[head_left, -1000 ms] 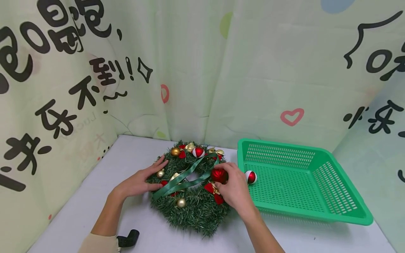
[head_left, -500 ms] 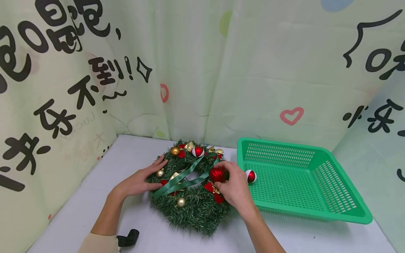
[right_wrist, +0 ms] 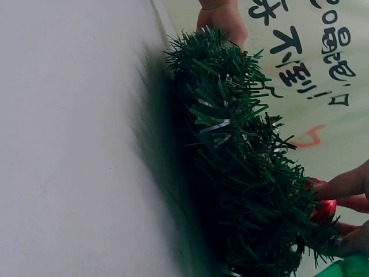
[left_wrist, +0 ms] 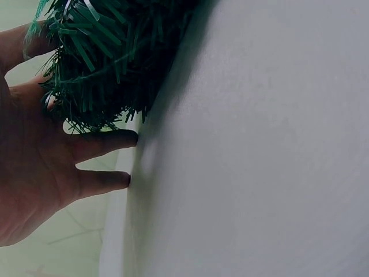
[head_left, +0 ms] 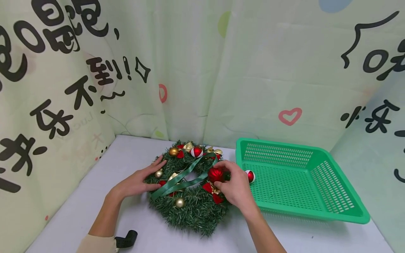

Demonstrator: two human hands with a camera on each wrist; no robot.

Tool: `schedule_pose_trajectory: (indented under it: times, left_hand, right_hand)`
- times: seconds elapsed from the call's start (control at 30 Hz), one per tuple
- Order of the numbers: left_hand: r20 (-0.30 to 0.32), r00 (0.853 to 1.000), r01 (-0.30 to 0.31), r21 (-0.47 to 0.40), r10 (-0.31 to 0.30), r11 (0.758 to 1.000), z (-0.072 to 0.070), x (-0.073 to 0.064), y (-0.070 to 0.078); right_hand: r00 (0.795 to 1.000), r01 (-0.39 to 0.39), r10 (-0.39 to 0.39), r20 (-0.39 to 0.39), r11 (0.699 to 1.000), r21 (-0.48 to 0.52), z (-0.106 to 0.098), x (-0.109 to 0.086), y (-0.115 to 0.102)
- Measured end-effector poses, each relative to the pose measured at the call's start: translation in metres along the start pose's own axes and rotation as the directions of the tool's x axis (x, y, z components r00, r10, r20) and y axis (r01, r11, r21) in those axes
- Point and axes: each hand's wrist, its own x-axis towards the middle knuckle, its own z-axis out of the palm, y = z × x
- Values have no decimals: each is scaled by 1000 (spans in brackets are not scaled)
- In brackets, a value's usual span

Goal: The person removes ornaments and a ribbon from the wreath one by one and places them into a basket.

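Observation:
A green Christmas wreath lies on the table, dressed with a green ribbon, a gold bauble, red bows and a red-and-white bauble. My left hand rests on its left side, fingers spread. In the left wrist view, two straight fingers of the left hand reach beside the wreath's needles toward the tabletop. On the right side, my right hand pinches a shiny red bauble between thumb and fingers, against the wreath above a red bow. The right wrist view shows that bauble partly behind fingers.
Right of the wreath stands a green plastic basket, with a red-and-white bauble near its left side, partly behind the right hand. A small black object shows beside the left sleeve. A printed curtain encloses the table.
The red bauble has shifted slightly left on the wreath in my right hand's fingers. My left hand keeps its place; the whole head view has drifted slightly.

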Motion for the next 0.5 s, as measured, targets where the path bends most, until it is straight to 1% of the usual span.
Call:
schedule_pose_trajectory:
  times: [0.3, 0.5]
  left_hand:
    - [8, 1000, -15, -5, 15, 1000, -1, 0, 1]
    - [9, 1000, -13, -8, 13, 1000, 1, 1, -1]
  right_hand:
    - [999, -34, 33, 12, 998, 46, -8, 1, 1]
    - [999, -29, 25, 35, 993, 111, -15, 1, 2]
